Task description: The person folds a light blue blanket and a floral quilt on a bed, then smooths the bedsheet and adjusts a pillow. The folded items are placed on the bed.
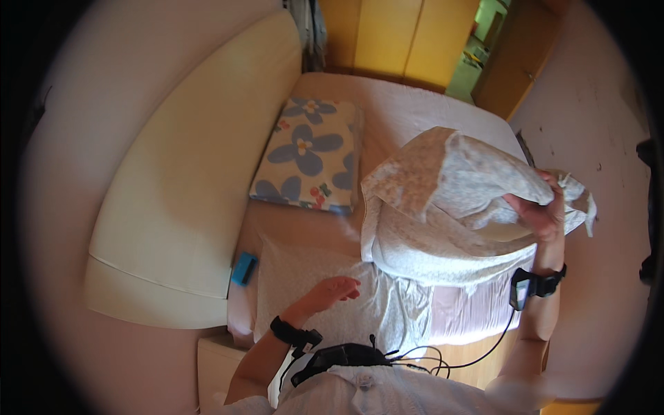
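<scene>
My right hand (543,214) is raised over the right side of the bed, its fingers closed on a pale, finely patterned bed cover (477,169). The cover hangs bunched and folded from it, with a loose corner beyond the wrist and a hollow fold beneath. My left hand (333,292) hovers above the near part of the bed, fingers loosely extended and nothing in them. Below it spreads a thin light sheet (294,273), wrinkled toward the right, which may be part of the same cover.
A folded quilt with blue flowers (304,152) lies near the cream headboard (173,159). A small blue box (244,268) rests at the mattress edge. Pink sheeting (408,104) covers the bed. Yellow cabinets (387,38) and a brown door (519,59) stand beyond. Black cables (477,360) run at my waist.
</scene>
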A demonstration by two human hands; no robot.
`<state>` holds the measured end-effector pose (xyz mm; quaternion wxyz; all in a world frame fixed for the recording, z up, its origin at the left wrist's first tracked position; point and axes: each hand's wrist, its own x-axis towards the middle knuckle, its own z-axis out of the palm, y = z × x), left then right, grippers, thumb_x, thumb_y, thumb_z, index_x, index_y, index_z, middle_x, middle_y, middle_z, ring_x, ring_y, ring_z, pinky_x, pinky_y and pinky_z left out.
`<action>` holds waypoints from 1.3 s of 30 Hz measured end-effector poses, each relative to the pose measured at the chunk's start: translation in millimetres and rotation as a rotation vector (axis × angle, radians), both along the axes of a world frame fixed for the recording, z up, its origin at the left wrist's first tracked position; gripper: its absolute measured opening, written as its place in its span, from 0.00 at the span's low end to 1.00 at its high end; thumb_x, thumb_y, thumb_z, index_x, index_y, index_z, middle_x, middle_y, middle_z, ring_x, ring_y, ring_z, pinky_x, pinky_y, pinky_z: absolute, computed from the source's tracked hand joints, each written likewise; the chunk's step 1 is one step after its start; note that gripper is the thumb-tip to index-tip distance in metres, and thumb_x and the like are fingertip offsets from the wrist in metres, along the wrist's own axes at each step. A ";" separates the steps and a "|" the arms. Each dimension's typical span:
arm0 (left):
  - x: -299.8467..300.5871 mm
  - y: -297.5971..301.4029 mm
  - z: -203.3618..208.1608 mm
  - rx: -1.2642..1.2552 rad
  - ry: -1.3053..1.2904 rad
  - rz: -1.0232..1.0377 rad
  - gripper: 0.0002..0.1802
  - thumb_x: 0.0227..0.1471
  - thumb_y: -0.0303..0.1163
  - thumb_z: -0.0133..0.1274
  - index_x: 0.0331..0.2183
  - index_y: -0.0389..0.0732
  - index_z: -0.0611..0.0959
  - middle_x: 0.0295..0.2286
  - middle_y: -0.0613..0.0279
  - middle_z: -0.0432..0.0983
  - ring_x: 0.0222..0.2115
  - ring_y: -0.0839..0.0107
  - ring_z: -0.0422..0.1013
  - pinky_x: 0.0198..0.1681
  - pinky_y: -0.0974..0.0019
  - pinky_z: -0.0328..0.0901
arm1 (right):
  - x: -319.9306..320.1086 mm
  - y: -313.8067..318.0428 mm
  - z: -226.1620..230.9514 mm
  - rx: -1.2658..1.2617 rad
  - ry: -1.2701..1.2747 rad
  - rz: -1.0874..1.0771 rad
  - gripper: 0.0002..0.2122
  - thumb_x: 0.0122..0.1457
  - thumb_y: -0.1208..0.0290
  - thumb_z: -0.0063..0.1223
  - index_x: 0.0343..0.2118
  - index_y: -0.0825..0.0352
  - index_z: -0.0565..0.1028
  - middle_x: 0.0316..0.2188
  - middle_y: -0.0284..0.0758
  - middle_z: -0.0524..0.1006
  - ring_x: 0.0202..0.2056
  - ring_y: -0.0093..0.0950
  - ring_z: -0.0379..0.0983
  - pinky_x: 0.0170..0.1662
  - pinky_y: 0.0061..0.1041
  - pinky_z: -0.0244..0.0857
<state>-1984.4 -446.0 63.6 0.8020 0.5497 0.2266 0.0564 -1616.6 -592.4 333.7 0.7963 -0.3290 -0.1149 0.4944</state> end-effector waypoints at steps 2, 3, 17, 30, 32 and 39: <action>-8.6 8.0 4.3 0.265 0.082 0.009 0.15 0.54 0.35 0.45 0.41 0.36 0.74 0.33 0.60 0.75 0.35 0.73 0.71 0.41 0.70 0.65 | 1.0 47.9 10.7 -0.043 0.060 -0.082 0.13 0.49 0.73 0.46 0.38 0.70 0.68 0.46 0.46 0.67 0.50 0.45 0.60 0.50 0.58 0.53; -20.8 17.6 4.4 0.301 0.133 0.023 0.16 0.54 0.35 0.45 0.42 0.35 0.73 0.33 0.59 0.75 0.35 0.76 0.70 0.40 0.71 0.65 | 2.1 73.0 22.1 -0.020 0.018 -0.135 0.13 0.50 0.72 0.45 0.39 0.70 0.67 0.46 0.47 0.66 0.50 0.46 0.60 0.50 0.58 0.53; -181.4 132.6 -61.9 -0.130 0.434 0.416 0.20 0.53 0.39 0.45 0.44 0.36 0.72 0.34 0.61 0.74 0.36 0.73 0.71 0.38 0.71 0.64 | -31.2 365.5 21.9 0.467 -0.211 -0.278 0.13 0.49 0.71 0.46 0.39 0.69 0.69 0.38 0.39 0.73 0.40 0.37 0.70 0.41 0.39 0.66; -239.4 169.6 -150.2 -0.307 0.635 0.647 0.19 0.53 0.37 0.46 0.44 0.35 0.72 0.35 0.54 0.75 0.36 0.67 0.72 0.40 0.67 0.67 | -207.9 496.6 -465.4 -0.504 0.472 -0.028 0.19 0.49 0.68 0.54 0.45 0.59 0.66 0.43 0.33 0.69 0.46 0.34 0.65 0.46 0.39 0.62; -238.1 174.3 -155.2 -0.319 0.688 0.637 0.19 0.53 0.37 0.46 0.44 0.35 0.72 0.34 0.54 0.75 0.35 0.67 0.72 0.40 0.67 0.67 | -213.4 491.8 -494.3 -0.632 0.445 -0.032 0.19 0.50 0.67 0.54 0.46 0.58 0.65 0.44 0.32 0.69 0.47 0.34 0.63 0.47 0.41 0.61; -210.4 191.1 -165.2 -0.165 0.767 0.534 0.18 0.51 0.39 0.48 0.40 0.36 0.75 0.30 0.61 0.77 0.31 0.74 0.73 0.31 0.72 0.65 | -166.1 492.4 -456.9 -0.442 0.187 0.168 0.16 0.50 0.69 0.53 0.43 0.60 0.68 0.37 0.31 0.73 0.39 0.29 0.70 0.41 0.35 0.66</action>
